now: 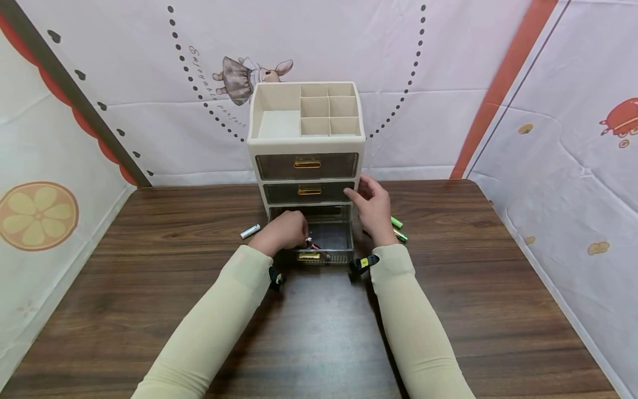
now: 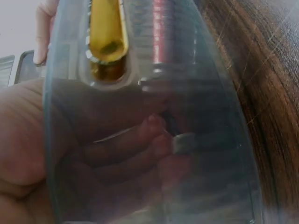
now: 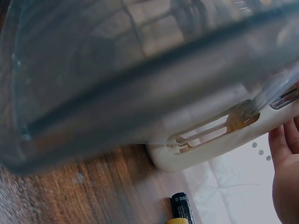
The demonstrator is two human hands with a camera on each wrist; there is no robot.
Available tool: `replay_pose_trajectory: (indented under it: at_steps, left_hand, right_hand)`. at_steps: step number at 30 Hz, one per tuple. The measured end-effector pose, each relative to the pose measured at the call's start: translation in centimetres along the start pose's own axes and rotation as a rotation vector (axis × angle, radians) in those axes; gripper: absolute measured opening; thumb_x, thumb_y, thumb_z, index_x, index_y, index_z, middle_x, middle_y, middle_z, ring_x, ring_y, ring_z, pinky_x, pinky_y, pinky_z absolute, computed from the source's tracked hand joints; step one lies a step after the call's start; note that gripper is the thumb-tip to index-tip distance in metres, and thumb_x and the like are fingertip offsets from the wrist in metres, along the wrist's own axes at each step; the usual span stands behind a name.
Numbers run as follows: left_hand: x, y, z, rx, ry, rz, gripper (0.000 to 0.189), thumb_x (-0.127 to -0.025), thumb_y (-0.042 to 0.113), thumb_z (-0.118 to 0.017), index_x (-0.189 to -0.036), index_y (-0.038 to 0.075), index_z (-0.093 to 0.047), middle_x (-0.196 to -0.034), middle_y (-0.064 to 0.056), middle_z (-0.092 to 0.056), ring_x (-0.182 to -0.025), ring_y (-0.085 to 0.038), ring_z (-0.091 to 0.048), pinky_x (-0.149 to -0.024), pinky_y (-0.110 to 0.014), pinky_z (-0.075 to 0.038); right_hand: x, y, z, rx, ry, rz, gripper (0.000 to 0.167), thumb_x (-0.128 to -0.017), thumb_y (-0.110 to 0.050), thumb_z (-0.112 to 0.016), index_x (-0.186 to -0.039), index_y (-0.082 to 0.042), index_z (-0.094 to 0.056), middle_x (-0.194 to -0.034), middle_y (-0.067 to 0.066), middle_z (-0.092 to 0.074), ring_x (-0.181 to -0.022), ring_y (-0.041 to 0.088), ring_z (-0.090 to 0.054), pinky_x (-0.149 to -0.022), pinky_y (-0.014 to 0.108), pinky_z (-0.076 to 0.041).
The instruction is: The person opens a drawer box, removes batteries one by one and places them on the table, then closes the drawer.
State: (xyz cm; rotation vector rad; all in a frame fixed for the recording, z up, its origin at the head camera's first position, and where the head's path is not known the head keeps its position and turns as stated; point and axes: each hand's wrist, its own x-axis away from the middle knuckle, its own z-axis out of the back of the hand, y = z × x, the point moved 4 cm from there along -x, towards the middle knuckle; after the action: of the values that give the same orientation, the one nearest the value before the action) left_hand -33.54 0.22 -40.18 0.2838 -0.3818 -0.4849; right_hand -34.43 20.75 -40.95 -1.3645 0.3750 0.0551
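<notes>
A white desktop drawer organizer stands on the table with its clear bottom drawer pulled out. My left hand reaches into that drawer with curled fingers. Through the drawer's clear front, the left wrist view shows the fingertips beside a small pale-ended thing; whether they pinch it is unclear. A slim red thing lies in the drawer near its gold handle. My right hand rests against the organizer's right side, its thumb at the front edge and its fingers along the side.
A silver battery lies left of the organizer. On its right lie a green battery and a green-and-gold one. Two upper drawers are closed. A printed cloth hangs behind the wooden table.
</notes>
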Motion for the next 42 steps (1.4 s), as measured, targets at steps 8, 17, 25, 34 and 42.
replay_pose_trajectory:
  at_steps: [8,17,25,34,42]
  left_hand:
    - [1.0,-0.4,1.3,0.063,0.059,-0.018,0.004,-0.086,0.011,-0.070,-0.087,0.011,-0.074,-0.085,-0.002,-0.069,-0.074,-0.017,-0.056,-0.066,-0.029,-0.047]
    - [3.0,-1.0,3.8,0.129,0.115,-0.028,0.007,-0.086,0.009,-0.068,-0.091,0.009,-0.073,-0.087,-0.003,-0.071,-0.069,-0.016,-0.055,-0.061,-0.028,-0.045]
    - [4.5,-2.5,5.3,0.132,0.141,-0.006,0.006,-0.086,0.013,-0.070,-0.090,0.011,-0.073,-0.085,-0.002,-0.070,-0.068,-0.015,-0.058,-0.060,-0.028,-0.046]
    - [6.1,-5.4,6.4,0.145,0.182,0.043,0.009,-0.086,0.015,-0.069,-0.092,0.011,-0.074,-0.088,-0.002,-0.072,-0.070,-0.016,-0.058,-0.062,-0.029,-0.046]
    - [6.6,-8.0,6.2,0.148,0.176,0.109,0.012,-0.086,0.015,-0.068,-0.094,0.009,-0.074,-0.088,-0.003,-0.072,-0.077,-0.018,-0.059,-0.069,-0.032,-0.047]
  right_hand:
    - [0.3,-1.1,0.1,0.006,0.002,0.009,0.044,-0.087,-0.030,-0.072,-0.127,-0.014,-0.062,-0.122,0.010,-0.065,-0.113,0.022,-0.062,-0.095,0.040,-0.050]
    - [1.2,-3.3,0.2,0.010,-0.015,-0.005,0.044,-0.090,-0.018,-0.069,-0.131,-0.007,-0.058,-0.125,0.015,-0.063,-0.115,0.026,-0.061,-0.095,0.041,-0.050]
    - [1.2,-3.4,0.3,0.026,-0.014,-0.002,0.042,-0.090,-0.018,-0.069,-0.129,-0.007,-0.059,-0.124,0.015,-0.064,-0.114,0.026,-0.061,-0.094,0.040,-0.051]
    - [0.5,-1.5,0.1,0.007,-0.011,-0.006,0.042,-0.090,-0.018,-0.070,-0.130,-0.008,-0.060,-0.124,0.014,-0.064,-0.113,0.025,-0.061,-0.094,0.039,-0.051]
    - [0.0,0.2,0.0,-0.021,-0.002,-0.006,0.045,-0.087,-0.028,-0.072,-0.129,-0.015,-0.061,-0.124,0.010,-0.065,-0.113,0.021,-0.062,-0.096,0.038,-0.050]
